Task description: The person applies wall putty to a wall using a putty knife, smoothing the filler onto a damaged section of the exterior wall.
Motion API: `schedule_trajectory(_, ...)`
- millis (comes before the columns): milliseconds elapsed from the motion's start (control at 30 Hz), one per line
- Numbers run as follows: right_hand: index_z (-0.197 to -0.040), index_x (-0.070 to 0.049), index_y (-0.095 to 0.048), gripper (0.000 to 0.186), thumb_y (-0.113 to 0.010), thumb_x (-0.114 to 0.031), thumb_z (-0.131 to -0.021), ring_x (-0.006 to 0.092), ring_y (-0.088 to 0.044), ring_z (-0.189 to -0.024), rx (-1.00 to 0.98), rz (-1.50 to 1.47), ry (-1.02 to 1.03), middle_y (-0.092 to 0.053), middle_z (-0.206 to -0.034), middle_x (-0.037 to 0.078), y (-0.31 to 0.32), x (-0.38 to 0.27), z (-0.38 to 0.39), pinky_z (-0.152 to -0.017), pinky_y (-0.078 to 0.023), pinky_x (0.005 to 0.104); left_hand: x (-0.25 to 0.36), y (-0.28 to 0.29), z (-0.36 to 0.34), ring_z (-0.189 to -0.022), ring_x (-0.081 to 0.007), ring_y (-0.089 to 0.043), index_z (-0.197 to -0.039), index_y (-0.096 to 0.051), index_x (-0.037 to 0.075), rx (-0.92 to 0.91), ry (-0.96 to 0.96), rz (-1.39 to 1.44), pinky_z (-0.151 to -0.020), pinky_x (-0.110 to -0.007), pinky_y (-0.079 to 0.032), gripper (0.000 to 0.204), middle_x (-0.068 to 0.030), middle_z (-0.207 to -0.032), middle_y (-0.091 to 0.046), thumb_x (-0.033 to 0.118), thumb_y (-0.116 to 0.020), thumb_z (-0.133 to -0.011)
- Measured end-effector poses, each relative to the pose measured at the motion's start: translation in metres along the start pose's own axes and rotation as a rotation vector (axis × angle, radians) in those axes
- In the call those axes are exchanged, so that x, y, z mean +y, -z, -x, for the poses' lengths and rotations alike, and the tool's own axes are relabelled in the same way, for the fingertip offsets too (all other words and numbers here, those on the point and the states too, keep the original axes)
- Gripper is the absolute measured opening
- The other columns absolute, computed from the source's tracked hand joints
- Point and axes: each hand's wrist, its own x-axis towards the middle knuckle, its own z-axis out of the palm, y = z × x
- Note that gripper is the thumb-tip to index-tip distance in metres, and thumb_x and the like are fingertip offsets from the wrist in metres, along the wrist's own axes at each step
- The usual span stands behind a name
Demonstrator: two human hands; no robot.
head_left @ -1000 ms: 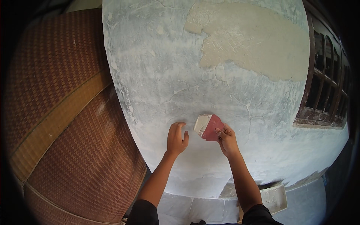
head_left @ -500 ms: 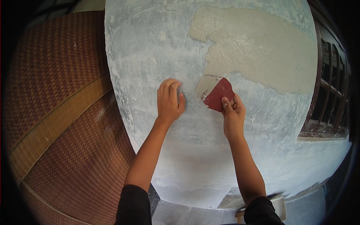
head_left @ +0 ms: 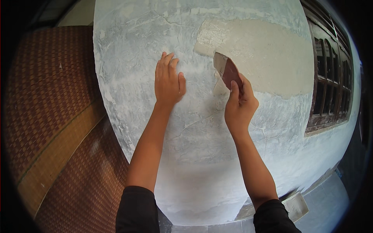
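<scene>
My right hand grips a dark red putty spreader, thumb on its near face and fingers behind. Grey-beige putty coats the spreader's upper left part. The tool is tilted, its tip over the left edge of a wide patch of smooth beige putty on the wall. A short streak of putty shows just below the tip. Farther left, my left hand lies against the bluish-white wall with fingers stretched upward and thumb apart, holding nothing.
Brown woven matting with a tan band stands along the left, beside the wall's edge. A dark wooden window frame with bars is at the right. On the grey tiled floor, a pale rectangular tray sits near my right sleeve.
My right hand has moved the spreader up the wall to the putty's edge and turned it more edge-on. My left hand has shifted upward and its fingers have straightened. The view has shifted slightly.
</scene>
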Motion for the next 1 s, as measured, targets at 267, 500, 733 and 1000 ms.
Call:
schedule_trajectory(267,-0.118,-0.008,-0.068,0.043,-0.060,0.007,-0.078,0.0321,-0.064,-0.113,0.088,0.476,0.526,-0.069,-0.116,0.015,-0.052,0.010,0.018,-0.100,-0.048,0.0457,-0.002,-0.004,0.001,-0.129,-0.0472,-0.044,-0.119,-0.045,-0.003,0.128,-0.047,0.142,-0.105,-0.054,-0.038,0.033,-0.0245,-0.132,-0.051,0.005,-0.050,-0.088)
schedule_trajectory(500,-0.117,-0.009,-0.069,0.038,-0.062,0.000,-0.080,0.0305,-0.064,-0.114,0.135,0.630,0.589,-0.069,-0.117,0.012,-0.081,0.023,0.031,-0.098,-0.050,0.0450,-0.008,-0.006,0.005,-0.125,-0.0474,-0.048,-0.120,-0.041,-0.002,0.206,-0.046,0.178,-0.103,-0.053,-0.040,0.031,-0.0248,-0.128,-0.052,0.002,-0.048,-0.089)
schedule_trajectory(733,-0.120,-0.004,-0.066,0.038,-0.062,-0.009,-0.083,0.0343,-0.064,-0.113,0.063,0.806,0.649,-0.066,-0.121,0.017,-0.089,0.046,0.042,-0.095,-0.052,0.0448,-0.010,-0.006,0.007,-0.128,-0.0463,-0.044,-0.120,-0.037,0.000,0.251,0.005,0.244,-0.105,-0.054,-0.038,0.030,-0.0232,-0.127,-0.049,0.003,-0.046,-0.091)
schedule_trajectory(1000,-0.121,0.003,-0.063,0.041,-0.060,-0.009,-0.082,0.0365,-0.064,-0.112,-0.176,0.922,0.644,-0.063,-0.124,0.024,-0.077,0.040,0.047,-0.096,-0.052,0.0458,-0.014,-0.008,0.007,-0.128,-0.0463,-0.042,-0.121,-0.035,0.001,0.266,0.019,0.340,-0.106,-0.055,-0.034,0.032,-0.0234,-0.127,-0.048,0.005,-0.046,-0.091)
